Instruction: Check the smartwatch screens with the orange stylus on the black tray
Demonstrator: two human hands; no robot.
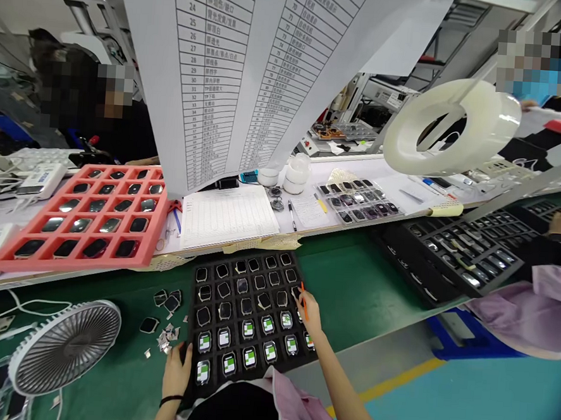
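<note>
The right hand pinches a thin orange stick over a black tray of watch screens: at the tray's near edge, the left hand's grip can't be told.

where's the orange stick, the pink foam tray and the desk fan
orange stick (303,302), head view, on its shaft
pink foam tray (153,226), head view, on its right rim
desk fan (65,348), head view, on the middle of its grille

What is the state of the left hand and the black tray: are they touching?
Touching: the head view shows the left hand against the black tray's left edge.
</note>
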